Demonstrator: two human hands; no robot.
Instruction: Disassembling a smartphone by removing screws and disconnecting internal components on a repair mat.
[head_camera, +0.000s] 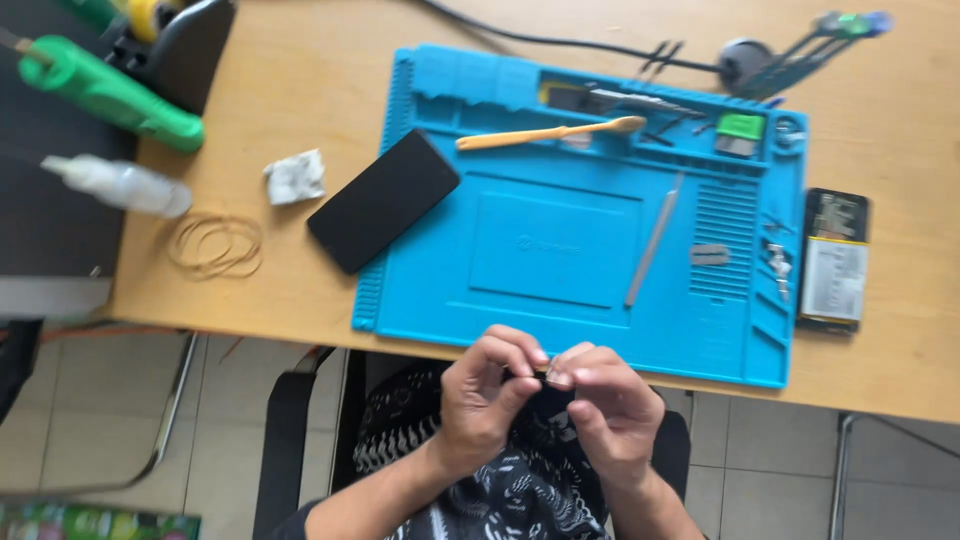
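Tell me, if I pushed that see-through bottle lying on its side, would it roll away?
Probably. The clear bottle looks round and lies on its side, so a push across it would likely roll it. It sits by the table's left edge, so it could drop off. It looks like plastic, so probably light.

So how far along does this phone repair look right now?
Already done: the opened phone body lies right of the blue mat, small parts sit in the mat's side trays, and a black panel lies at its left edge. In hand: the left hand and right hand pinch one tiny part between the fingertips. Left: nothing looks reassembled.
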